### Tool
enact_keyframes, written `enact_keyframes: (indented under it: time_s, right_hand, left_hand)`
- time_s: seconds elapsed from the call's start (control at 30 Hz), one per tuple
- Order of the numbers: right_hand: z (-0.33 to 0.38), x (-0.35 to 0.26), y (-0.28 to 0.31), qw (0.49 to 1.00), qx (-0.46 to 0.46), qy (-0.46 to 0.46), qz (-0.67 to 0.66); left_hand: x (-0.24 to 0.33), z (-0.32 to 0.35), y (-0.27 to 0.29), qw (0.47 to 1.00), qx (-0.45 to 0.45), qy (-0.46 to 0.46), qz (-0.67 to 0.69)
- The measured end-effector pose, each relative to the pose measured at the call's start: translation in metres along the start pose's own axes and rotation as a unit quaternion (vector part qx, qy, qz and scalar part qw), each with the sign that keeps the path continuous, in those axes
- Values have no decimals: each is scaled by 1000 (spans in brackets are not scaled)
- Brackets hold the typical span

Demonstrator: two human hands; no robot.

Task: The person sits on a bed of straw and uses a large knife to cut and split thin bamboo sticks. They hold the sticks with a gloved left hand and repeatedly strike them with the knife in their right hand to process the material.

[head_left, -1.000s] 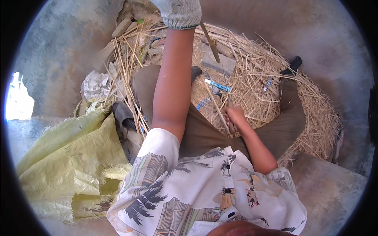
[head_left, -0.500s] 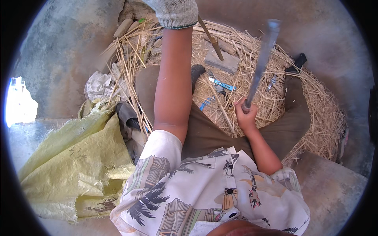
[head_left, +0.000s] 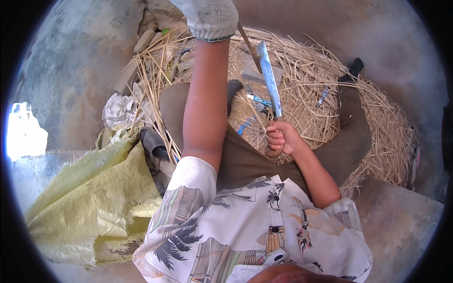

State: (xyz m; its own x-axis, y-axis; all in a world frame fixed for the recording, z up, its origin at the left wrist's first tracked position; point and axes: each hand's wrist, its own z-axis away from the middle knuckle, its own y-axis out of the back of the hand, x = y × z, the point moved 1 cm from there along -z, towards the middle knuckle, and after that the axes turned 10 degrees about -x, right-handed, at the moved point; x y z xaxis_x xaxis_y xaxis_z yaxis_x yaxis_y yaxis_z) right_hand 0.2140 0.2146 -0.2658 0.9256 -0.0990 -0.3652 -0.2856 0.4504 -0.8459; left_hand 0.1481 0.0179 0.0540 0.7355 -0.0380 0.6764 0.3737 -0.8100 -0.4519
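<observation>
My left hand (head_left: 211,20), in a whitish knitted glove, reaches up to the top edge, where its fingers pass out of view. A thin bamboo stick (head_left: 250,46) slants down from beside it, apparently held there, towards a grey block (head_left: 271,74) on the straw. My right hand (head_left: 283,137) is bare and closed round the wooden handle of a machete (head_left: 269,78). Its long steel blade points up and away, with the tip close to the stick. In this view the blade overlaps the block.
Chopped straw (head_left: 311,113) covers the floor between and around my legs. Blue-handled tools (head_left: 258,100) and a wristwatch (head_left: 323,95) lie on it. At left are a yellow woven sack (head_left: 89,203), crumpled paper (head_left: 119,111) and a dark sandal (head_left: 153,143).
The machete has swung down and to the left, its blade now beside the bamboo stick. My right hand has shifted slightly left. The gloved left hand has dropped slightly.
</observation>
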Motion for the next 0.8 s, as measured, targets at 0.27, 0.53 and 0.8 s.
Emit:
enact_keyframes:
  time_s: [0.27, 0.53, 0.8]
  right_hand:
    - [-13, 19, 14, 805, 315, 193, 465]
    - [-7, 11, -9, 728, 286, 352, 514]
    - [-19, 6, 15, 950, 237, 28, 204]
  left_hand:
    - [-10, -8, 14, 1000, -17, -15, 20]
    - [-15, -12, 16, 998, -44, -46, 23]
    - [1, 5, -6, 1000, -19, 9, 21]
